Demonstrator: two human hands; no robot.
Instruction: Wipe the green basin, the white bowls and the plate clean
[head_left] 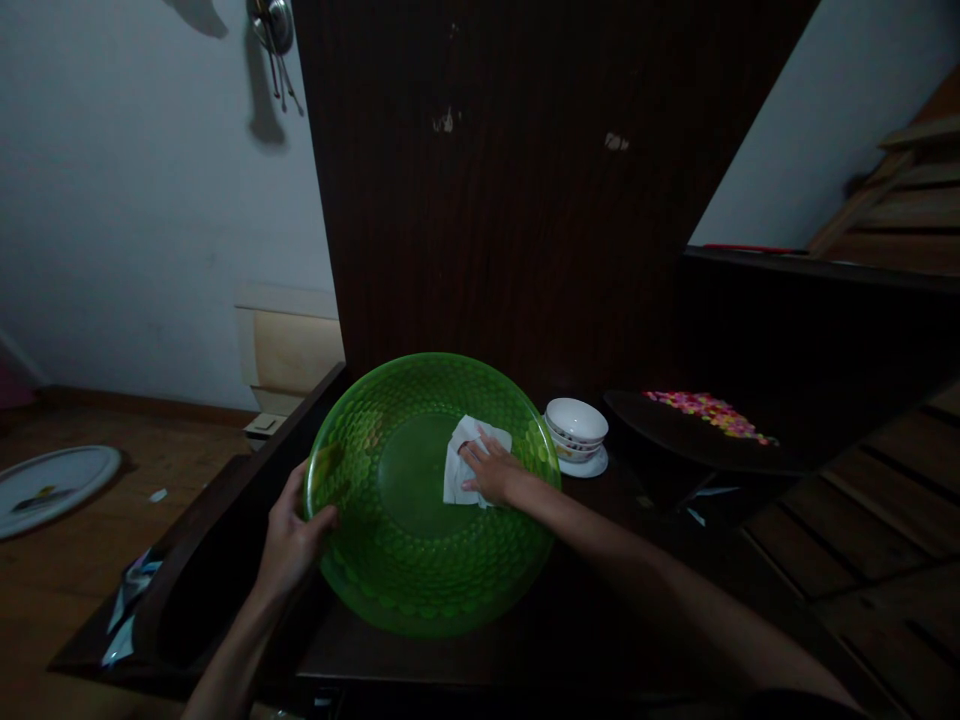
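Note:
A large green plastic basin [420,475] with a scaly pattern on its wall is tilted toward me over a dark wooden surface. My left hand [294,525] grips its left rim, thumb inside and the other fingers mostly hidden behind. Inside the basin, my right hand [495,468] presses a white cloth or tissue [459,475] against the right part of the bottom. The fingers of that hand lie over the white piece, partly bent, with some of it bunched beneath them.
Right of the basin stand stacked white bowls [576,420] on a white plate [592,466]. Farther right, pink and yellow beads or flowers [709,412] lie on a dark shelf [675,440]. A tall dark panel [495,220] rises behind. A white round lid-like object [56,485] is on the floor.

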